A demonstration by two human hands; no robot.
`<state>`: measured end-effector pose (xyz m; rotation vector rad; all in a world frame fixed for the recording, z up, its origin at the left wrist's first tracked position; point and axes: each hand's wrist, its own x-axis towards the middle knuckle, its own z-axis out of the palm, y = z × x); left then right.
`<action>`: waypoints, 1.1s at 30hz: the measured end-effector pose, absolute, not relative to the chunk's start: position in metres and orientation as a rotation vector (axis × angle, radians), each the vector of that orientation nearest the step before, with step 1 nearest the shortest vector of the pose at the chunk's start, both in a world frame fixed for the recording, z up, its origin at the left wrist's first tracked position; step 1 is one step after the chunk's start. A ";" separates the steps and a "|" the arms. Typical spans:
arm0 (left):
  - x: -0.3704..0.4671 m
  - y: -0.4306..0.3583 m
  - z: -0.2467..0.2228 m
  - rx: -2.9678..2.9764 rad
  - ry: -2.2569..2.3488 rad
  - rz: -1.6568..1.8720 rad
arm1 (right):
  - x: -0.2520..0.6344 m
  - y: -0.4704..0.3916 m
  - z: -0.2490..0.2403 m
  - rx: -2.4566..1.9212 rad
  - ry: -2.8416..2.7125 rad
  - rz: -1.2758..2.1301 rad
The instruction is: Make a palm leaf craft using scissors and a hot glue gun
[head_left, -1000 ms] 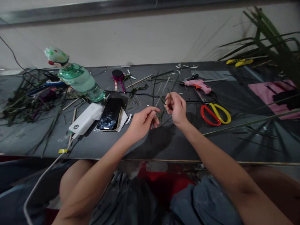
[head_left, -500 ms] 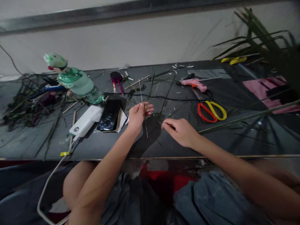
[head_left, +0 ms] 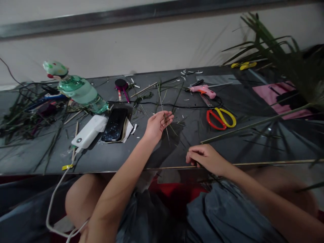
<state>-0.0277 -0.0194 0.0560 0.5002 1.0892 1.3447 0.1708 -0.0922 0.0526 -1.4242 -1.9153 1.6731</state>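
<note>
Between the thumb and fingers of my left hand (head_left: 157,125) is a thin pale stick (head_left: 160,97), tilted, its upper end toward the wall. Green leaf strips lie near it; whether any are attached I cannot tell. My right hand (head_left: 206,157) is at the front edge of the table, fingers curled in; a dark bit shows under them, too small to name. Just behind that hand lies the end of a long green stalk (head_left: 227,133) running to a palm leaf (head_left: 275,44). Red-and-yellow-handled scissors (head_left: 221,118) rest beyond it.
A pink glue gun (head_left: 204,90) lies behind the scissors. On the left are a black phone (head_left: 115,125), a white power bank (head_left: 89,131) with its cable, a green bottle (head_left: 82,91) and a heap of leaf scraps (head_left: 21,111). Pink sheet (head_left: 263,98) lies at right.
My right hand has drawn back toward the table's front edge, away from the left hand. My left hand has shifted slightly right with the stick still pinched. The whole view has turned a little.
</note>
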 end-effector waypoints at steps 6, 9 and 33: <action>-0.035 -0.009 0.060 0.555 1.199 1.403 | 0.190 -0.110 0.055 -1.486 -1.823 1.715; -0.038 -0.001 0.061 0.553 1.223 1.439 | 0.199 -0.123 0.055 -1.536 -1.759 1.759; -0.028 0.007 0.078 0.893 1.186 1.439 | 0.281 -0.161 0.069 -1.704 -2.017 1.447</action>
